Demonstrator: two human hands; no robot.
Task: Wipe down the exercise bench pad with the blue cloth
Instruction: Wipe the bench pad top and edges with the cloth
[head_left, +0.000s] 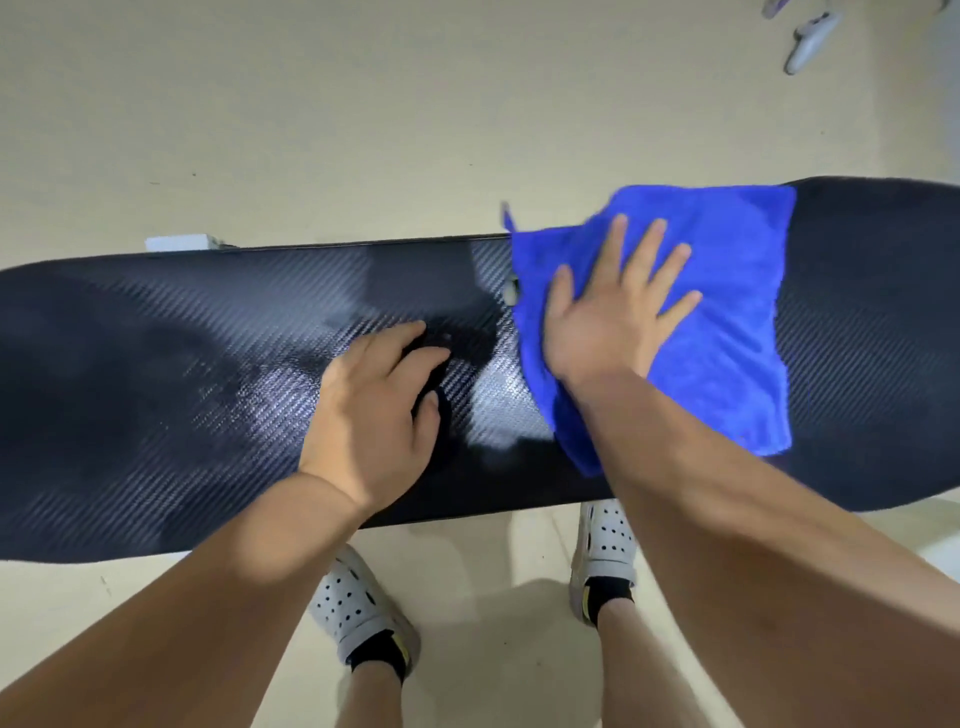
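The black, carbon-weave bench pad (156, 374) runs across the whole view from left to right. A blue cloth (727, 322) lies spread flat on its right half. My right hand (613, 312) presses down on the cloth's left part with fingers spread flat. My left hand (374, 410) rests directly on the bare pad near its middle, fingers slightly bent and holding nothing. A wet-looking sheen shows on the pad between and around the two hands.
The floor (363, 104) is pale beige beyond the bench. My two feet in white perforated clogs (605, 551) stand just under the near edge. A white bench foot (182, 242) peeks out behind the pad at left. A white handheld object (810, 41) lies at the top right.
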